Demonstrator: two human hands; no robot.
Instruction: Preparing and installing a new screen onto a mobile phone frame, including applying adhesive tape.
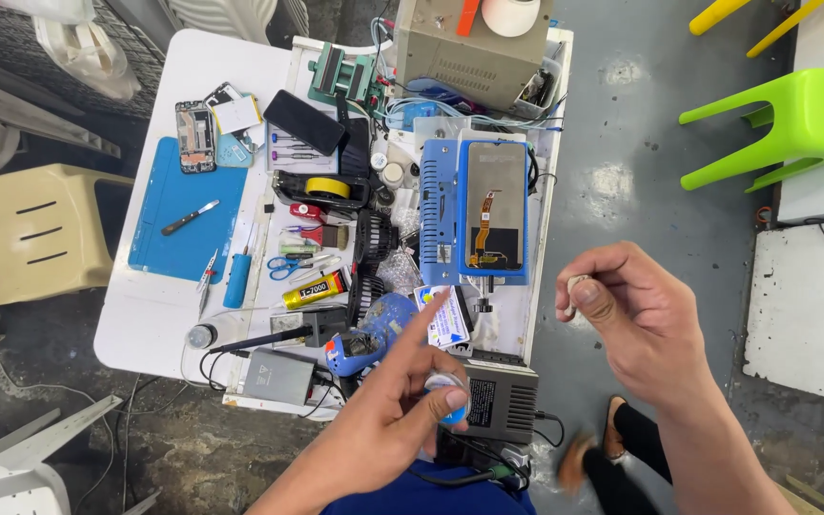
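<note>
Small object [579, 284] in right hand [643, 319] mostly hidden by fingers [612, 303].

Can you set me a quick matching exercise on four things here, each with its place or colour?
Things:
1. Scissors
2. Stool
3. Knife
4. Tape roll

Place or colour:
A. lime green, on the floor at right
B. lying on the blue mat
C. yellow, in a black holder
D. blue handles, beside a yellow glue tube

Pairs: 1-D, 2-A, 3-B, 4-C
</note>
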